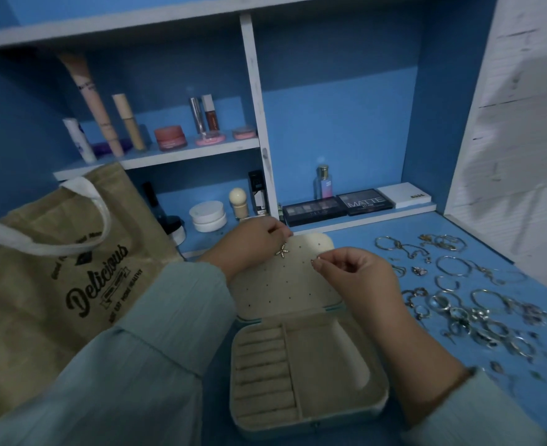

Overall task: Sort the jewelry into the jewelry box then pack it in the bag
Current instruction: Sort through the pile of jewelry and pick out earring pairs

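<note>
Nearest to us, a cream, velvet-lined jewelry box (307, 378) lies open on the blue tabletop (391, 239), with padded ring rolls on the left of its base and a wider compartment on the right. Its perforated lid (285, 278) lies flat beyond the base. Our pale blue sleeves (156, 342) reach in from both lower corners. Our right hand (352, 272) hovers over the lid's right edge, fingertips pressed together as if pinching something too small to make out. Our left hand (253, 243) rests at the lid's upper left corner, fingers curled around the lid's rim, beside a small silver starfish-shaped earring (282, 251) sitting on the lid. To the right of the box, a scattered spread of silver rings, hoops and chains (465, 300) lies on the tabletop. To the left sits a tan burlap tote bag with white handles and "Delicious" printed in dark letters (56, 291). Farther back, white shelves (188, 154) hold cosmetic tubes, jars and eyeshadow palettes (339, 206).
</note>
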The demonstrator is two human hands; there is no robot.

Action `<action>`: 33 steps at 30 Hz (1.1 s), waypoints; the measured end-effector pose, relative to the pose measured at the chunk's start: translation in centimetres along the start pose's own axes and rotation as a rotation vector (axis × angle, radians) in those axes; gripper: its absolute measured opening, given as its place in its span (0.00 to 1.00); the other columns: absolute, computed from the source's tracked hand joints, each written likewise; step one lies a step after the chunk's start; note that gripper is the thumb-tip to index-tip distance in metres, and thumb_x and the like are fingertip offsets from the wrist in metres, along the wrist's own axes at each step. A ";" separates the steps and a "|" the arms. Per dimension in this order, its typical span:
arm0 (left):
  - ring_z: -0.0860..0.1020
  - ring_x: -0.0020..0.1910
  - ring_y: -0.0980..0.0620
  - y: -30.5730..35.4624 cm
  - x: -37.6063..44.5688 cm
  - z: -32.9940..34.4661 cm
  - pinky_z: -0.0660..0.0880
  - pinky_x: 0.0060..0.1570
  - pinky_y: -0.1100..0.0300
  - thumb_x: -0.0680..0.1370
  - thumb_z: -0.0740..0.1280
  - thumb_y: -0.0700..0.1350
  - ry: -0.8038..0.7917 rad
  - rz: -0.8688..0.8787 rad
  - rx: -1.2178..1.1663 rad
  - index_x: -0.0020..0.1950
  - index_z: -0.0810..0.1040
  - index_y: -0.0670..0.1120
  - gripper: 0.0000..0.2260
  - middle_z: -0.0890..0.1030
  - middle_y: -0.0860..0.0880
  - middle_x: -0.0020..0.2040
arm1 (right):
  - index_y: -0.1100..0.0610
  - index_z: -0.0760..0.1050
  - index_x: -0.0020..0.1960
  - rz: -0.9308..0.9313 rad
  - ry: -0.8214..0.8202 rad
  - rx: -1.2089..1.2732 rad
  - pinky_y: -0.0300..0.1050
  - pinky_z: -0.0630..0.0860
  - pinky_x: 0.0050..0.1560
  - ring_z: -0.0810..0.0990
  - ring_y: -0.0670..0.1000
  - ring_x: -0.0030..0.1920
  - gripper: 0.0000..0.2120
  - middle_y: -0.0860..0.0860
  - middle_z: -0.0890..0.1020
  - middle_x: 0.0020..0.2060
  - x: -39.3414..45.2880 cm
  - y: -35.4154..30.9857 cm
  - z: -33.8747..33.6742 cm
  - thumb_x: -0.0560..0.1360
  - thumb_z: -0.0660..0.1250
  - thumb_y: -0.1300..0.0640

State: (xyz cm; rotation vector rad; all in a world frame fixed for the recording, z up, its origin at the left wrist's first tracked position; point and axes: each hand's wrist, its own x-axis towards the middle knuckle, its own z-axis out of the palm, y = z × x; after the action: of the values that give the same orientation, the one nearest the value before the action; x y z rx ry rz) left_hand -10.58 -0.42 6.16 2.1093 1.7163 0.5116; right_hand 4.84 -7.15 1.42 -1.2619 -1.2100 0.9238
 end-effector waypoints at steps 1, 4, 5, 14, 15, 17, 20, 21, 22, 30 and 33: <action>0.71 0.50 0.58 0.3 -0.4 -0.2 0.66 0.47 0.64 0.81 0.57 0.51 -0.007 0.013 0.016 0.57 0.77 0.50 0.12 0.74 0.55 0.51 | 0.52 0.78 0.38 -0.021 -0.005 -0.003 0.25 0.69 0.29 0.72 0.39 0.29 0.05 0.49 0.78 0.32 -0.2 -0.2 0.1 0.71 0.72 0.59; 0.72 0.46 0.58 1.1 -1.7 -0.9 0.67 0.42 0.64 0.80 0.58 0.52 -0.024 0.051 0.070 0.57 0.77 0.50 0.12 0.74 0.56 0.49 | 0.52 0.78 0.39 -0.109 -0.014 -0.057 0.26 0.71 0.33 0.74 0.40 0.32 0.04 0.50 0.79 0.36 -0.7 -0.8 0.3 0.71 0.71 0.59; 0.72 0.44 0.59 1.4 -2.1 -1.1 0.67 0.40 0.65 0.80 0.58 0.52 -0.030 0.058 0.075 0.56 0.78 0.51 0.11 0.74 0.56 0.47 | 0.51 0.78 0.39 -0.149 -0.012 -0.090 0.27 0.71 0.35 0.74 0.41 0.34 0.04 0.50 0.79 0.37 -0.8 -0.8 0.3 0.71 0.71 0.58; 0.72 0.44 0.58 2.7 -4.3 -1.9 0.68 0.47 0.62 0.80 0.58 0.52 -0.101 0.110 0.128 0.56 0.76 0.52 0.10 0.74 0.56 0.46 | 0.58 0.82 0.41 -0.425 0.030 -0.355 0.26 0.67 0.40 0.71 0.39 0.36 0.01 0.48 0.76 0.36 -1.5 -0.5 0.7 0.71 0.71 0.61; 0.72 0.47 0.57 2.6 -4.5 -1.8 0.69 0.49 0.61 0.80 0.58 0.52 -0.093 0.115 0.131 0.56 0.76 0.52 0.10 0.75 0.55 0.48 | 0.57 0.82 0.41 -0.419 0.029 -0.359 0.26 0.67 0.40 0.71 0.39 0.36 0.01 0.49 0.76 0.36 -1.6 -0.4 0.7 0.71 0.71 0.61; 0.73 0.51 0.56 2.4 -4.7 -1.7 0.69 0.52 0.60 0.80 0.58 0.52 -0.086 0.125 0.125 0.55 0.76 0.53 0.10 0.76 0.54 0.51 | 0.57 0.82 0.41 -0.405 0.032 -0.365 0.26 0.66 0.40 0.71 0.39 0.36 0.02 0.48 0.76 0.36 -1.8 -0.3 0.7 0.71 0.71 0.61; 0.73 0.52 0.55 2.3 -4.9 -1.6 0.70 0.55 0.59 0.81 0.57 0.51 -0.092 0.126 0.122 0.55 0.76 0.53 0.09 0.76 0.53 0.53 | 0.57 0.81 0.39 -0.390 0.061 -0.338 0.26 0.66 0.39 0.71 0.40 0.36 0.03 0.46 0.74 0.35 -1.8 -0.3 0.7 0.71 0.71 0.61; 0.73 0.52 0.55 2.3 -5.0 -1.5 0.70 0.55 0.59 0.81 0.57 0.51 -0.090 0.129 0.132 0.56 0.76 0.52 0.10 0.76 0.53 0.53 | 0.57 0.81 0.39 -0.385 0.063 -0.326 0.26 0.66 0.39 0.71 0.40 0.36 0.03 0.45 0.73 0.35 -1.8 -0.4 0.7 0.71 0.70 0.61; 0.73 0.52 0.55 2.3 -5.0 -1.5 0.70 0.55 0.59 0.81 0.57 0.51 -0.084 0.134 0.139 0.56 0.76 0.52 0.10 0.76 0.53 0.53 | 0.57 0.80 0.39 -0.382 0.063 -0.319 0.26 0.66 0.40 0.71 0.40 0.36 0.03 0.44 0.73 0.35 -1.8 -0.4 0.7 0.72 0.70 0.61; 0.74 0.52 0.58 1.9 -5.8 -0.8 0.72 0.55 0.58 0.77 0.64 0.51 -0.025 0.188 0.055 0.51 0.74 0.59 0.05 0.77 0.58 0.53 | 0.50 0.77 0.33 -0.292 0.083 -0.299 0.30 0.67 0.34 0.72 0.42 0.34 0.09 0.48 0.76 0.34 -1.9 -0.6 0.9 0.71 0.71 0.57; 0.74 0.52 0.59 1.9 -6.0 -0.6 0.72 0.54 0.59 0.76 0.65 0.52 0.012 0.198 0.049 0.48 0.73 0.61 0.04 0.77 0.60 0.51 | 0.52 0.77 0.33 -0.255 0.104 -0.277 0.34 0.69 0.35 0.73 0.43 0.34 0.08 0.51 0.79 0.35 -2.1 -0.8 1.0 0.71 0.72 0.56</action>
State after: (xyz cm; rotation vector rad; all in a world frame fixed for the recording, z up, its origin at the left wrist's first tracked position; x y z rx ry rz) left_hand -10.40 -6.57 7.34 2.3294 1.5497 0.5434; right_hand 3.39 -9.06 1.77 -1.3160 -1.4115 0.5117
